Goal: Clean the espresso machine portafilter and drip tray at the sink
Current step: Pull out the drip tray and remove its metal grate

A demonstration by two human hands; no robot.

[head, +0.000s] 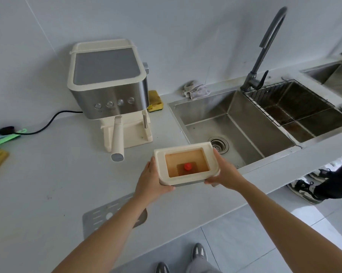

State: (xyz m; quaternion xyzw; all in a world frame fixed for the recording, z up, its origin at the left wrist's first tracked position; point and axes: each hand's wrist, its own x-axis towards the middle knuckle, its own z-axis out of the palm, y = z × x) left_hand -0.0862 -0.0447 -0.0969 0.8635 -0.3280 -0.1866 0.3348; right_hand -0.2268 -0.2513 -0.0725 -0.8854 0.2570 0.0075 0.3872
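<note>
Illumination: bright, even, diffuse, with a cool white cast.
Shadows: faint and soft-edged, notably beneath the espresso machine (107,85) on the surface (38,174).
Glare: mild sheen on the machine's steel front and the sink (205,115) walls; a brighter patch on the floor (304,215) at right.
Distortion: wide-angle bowing; the surface edge curves and the faucet (264,46) leans.
Focus: centre sharp, far right edge smeared.

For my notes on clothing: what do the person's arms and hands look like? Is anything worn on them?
Left forearm and right forearm are bare; no sleeve shows. The left hand and right hand wear no gloves, and I see no watch, ring or bracelet.
</note>
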